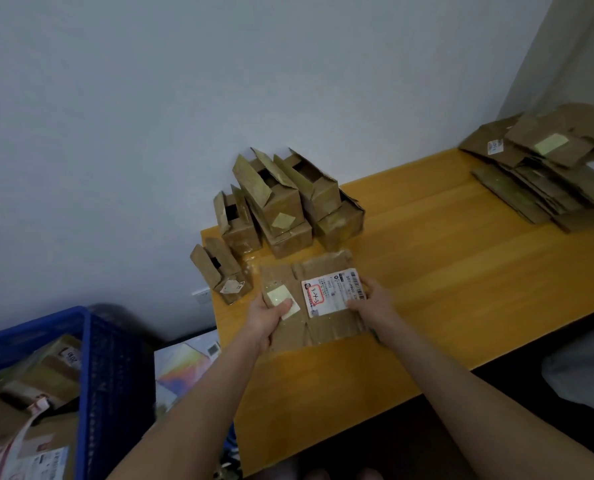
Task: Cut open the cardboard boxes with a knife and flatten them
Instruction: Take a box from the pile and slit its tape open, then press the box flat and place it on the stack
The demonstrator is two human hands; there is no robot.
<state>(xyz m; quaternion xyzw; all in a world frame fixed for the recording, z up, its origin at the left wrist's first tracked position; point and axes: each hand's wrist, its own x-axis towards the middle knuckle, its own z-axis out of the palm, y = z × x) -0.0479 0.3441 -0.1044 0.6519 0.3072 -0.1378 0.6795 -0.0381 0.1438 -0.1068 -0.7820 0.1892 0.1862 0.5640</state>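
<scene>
**One box flat, both hands on it**

Nearest me, left of the flattened box [281,271] and below the table edge, a blue crate [84,358] holds more parcels. The flattened box lies on the yellow table [444,271], straight ahead of the person and between the two hands. The left hand [269,318] pinches its left edge, thumb over a pale sticker [281,297]. The right hand [371,301] pinches its right edge, thumb on the shipping label [333,292]. The box's wider span seems to run from hand to hand, with its creases pointing away from the person. I can make out no knife.

Just beyond the flattened box stand the opened boxes [281,209], flaps up, against the wall. Far to its right sits the pile of flattened cardboard [548,168]. The right hand is nearer that pile, so I'd guess the sheet travels rightward.
</scene>
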